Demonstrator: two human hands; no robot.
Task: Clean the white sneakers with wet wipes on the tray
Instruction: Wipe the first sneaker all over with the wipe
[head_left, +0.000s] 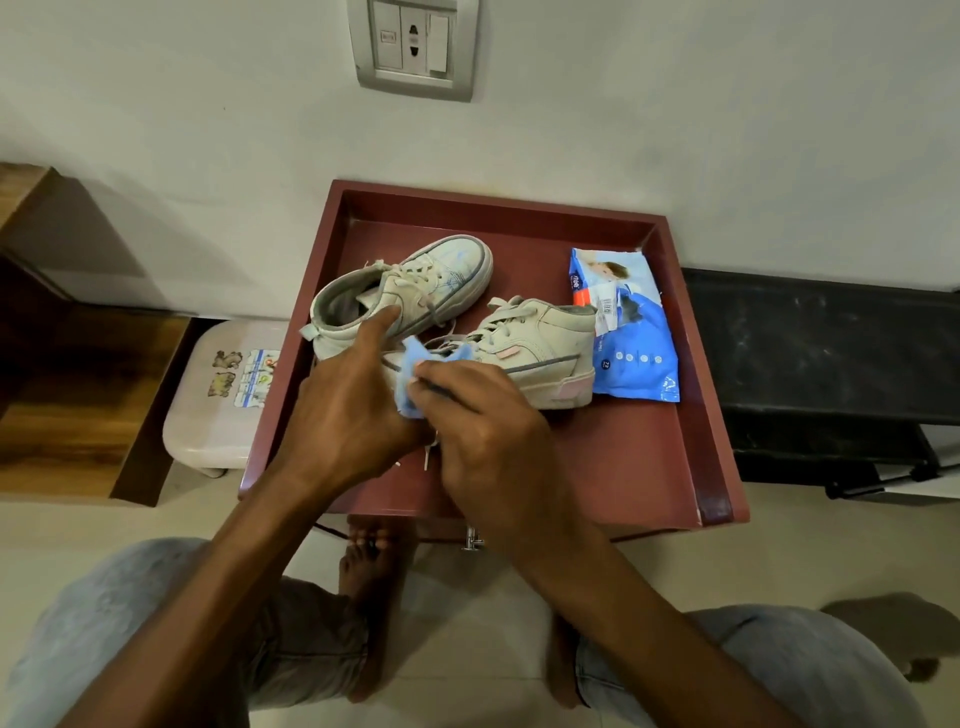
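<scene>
Dark red tray (719, 426) with raised walls, set against a pale wall (727, 130). Inside it, two white sneakers. Far sneaker (415, 280) in the back left part, upright on its sole, toe toward the far right, heel toward the left. Near sneaker (540, 348) just in front of it, also upright, heel toward the right, toe end hidden under the hands. Laces of both loose.

Right hand (488, 426) over the toe end of the near sneaker, fingers (441, 382) curled together and clamped on a bunched blue wet wipe (415, 361), held against the front of that shoe. Left hand (348, 415) close beside the right, index finger straight and resting on the side of the far sneaker (other fingers tucked out of sight, so impossible to tell whether gripping anything).

Pack of wet wipes (631, 338), blue and white, flat in the right part of the tray, just beside the near sneaker's heel. Pale plastic stool (208, 415) left of the tray. Grey switch plate (413, 47) on the wall above.
</scene>
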